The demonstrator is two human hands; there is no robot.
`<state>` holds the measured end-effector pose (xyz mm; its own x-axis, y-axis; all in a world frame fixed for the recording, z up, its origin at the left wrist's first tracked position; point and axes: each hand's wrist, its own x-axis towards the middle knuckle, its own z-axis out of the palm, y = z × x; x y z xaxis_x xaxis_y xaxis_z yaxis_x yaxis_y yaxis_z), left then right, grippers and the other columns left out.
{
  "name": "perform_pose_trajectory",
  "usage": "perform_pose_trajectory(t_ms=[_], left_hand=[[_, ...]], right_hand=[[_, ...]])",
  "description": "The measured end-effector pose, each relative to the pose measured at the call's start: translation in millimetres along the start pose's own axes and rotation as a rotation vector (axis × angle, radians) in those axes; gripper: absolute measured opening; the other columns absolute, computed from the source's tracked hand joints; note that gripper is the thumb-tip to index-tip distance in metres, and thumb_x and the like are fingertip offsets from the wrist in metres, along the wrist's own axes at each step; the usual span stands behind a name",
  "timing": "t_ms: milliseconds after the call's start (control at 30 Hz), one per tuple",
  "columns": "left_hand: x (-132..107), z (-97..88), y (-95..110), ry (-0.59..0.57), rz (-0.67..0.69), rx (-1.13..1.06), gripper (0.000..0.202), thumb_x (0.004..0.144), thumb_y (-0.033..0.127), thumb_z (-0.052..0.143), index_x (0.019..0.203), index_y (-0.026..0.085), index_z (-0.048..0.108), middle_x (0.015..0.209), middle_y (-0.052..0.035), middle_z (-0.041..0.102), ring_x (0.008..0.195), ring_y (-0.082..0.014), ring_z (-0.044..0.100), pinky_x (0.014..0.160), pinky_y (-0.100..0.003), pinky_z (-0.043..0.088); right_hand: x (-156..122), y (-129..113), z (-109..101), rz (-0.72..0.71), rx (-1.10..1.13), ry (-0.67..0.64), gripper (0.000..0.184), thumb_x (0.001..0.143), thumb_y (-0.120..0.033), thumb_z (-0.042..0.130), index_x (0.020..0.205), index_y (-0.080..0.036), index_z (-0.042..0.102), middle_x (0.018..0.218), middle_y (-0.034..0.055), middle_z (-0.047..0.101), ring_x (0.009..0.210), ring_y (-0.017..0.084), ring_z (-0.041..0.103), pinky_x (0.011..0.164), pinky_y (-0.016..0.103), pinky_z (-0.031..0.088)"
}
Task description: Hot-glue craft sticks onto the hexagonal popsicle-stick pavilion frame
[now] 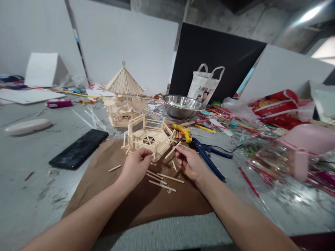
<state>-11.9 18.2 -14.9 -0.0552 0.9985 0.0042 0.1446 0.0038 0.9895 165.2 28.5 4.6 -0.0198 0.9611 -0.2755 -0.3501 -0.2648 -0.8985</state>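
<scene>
In the head view, a low many-sided model of thin wooden sticks (149, 134) stands on brown paper (146, 205), with railings round its floor. My left hand (138, 163) is closed, thumb and forefinger pinched at the model's front edge; the exact grip there is partly hidden. Between the fingertips of my right hand (190, 161) is a short wooden stick (171, 152), slanting down and left, close to the model's front right side. Several loose wooden sticks (162, 185) lie on the paper below and between my hands.
Behind stands a roofed stick pavilion (124, 85). A yellow glue gun (184, 132) and blue-handled pliers (209, 158) lie right of the model, a black phone (78, 149) left. Further back are a metal bowl (180, 108) and a white bag (202, 85). A pink-lidded jug (300, 153) stands right.
</scene>
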Motion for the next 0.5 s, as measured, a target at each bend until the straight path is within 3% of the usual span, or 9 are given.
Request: perform_pose_trajectory(t_ms=[100,167,500], left_hand=[[1,-0.3,0,-0.009,0.081,0.155,0.025,0.064,0.024,0.05,0.084,0.015,0.06,0.045,0.0045,0.046,0.041,-0.0082,0.038,0.041,-0.018,0.027],[0,0.1,2,-0.064,0.05,0.176,0.032,0.066,0.025,0.048,0.094,0.013,0.058,0.041,0.0049,0.046,0.038,-0.0079,0.037,0.039,-0.018,0.026],[-4,1.5,8,-0.291,-0.109,-0.018,0.053,0.07,0.029,0.046,0.119,0.013,0.039,0.037,0.0067,0.048,0.023,-0.0044,0.029,0.028,-0.014,0.018]], right_hand=[[1,2,0,0.011,0.0,0.001,0.014,0.06,-0.027,0.062,0.062,-0.016,0.053,0.045,-0.0071,0.048,0.031,0.003,0.038,0.029,0.016,0.026],[2,3,1,0.024,0.001,0.01,0.014,0.061,-0.027,0.062,0.062,-0.016,0.052,0.045,-0.0074,0.048,0.031,0.003,0.038,0.03,0.016,0.025],[11,-6,10,0.024,-0.024,0.053,0.015,0.061,-0.024,0.06,0.057,-0.015,0.049,0.043,-0.007,0.048,0.03,0.003,0.036,0.03,0.016,0.023]])
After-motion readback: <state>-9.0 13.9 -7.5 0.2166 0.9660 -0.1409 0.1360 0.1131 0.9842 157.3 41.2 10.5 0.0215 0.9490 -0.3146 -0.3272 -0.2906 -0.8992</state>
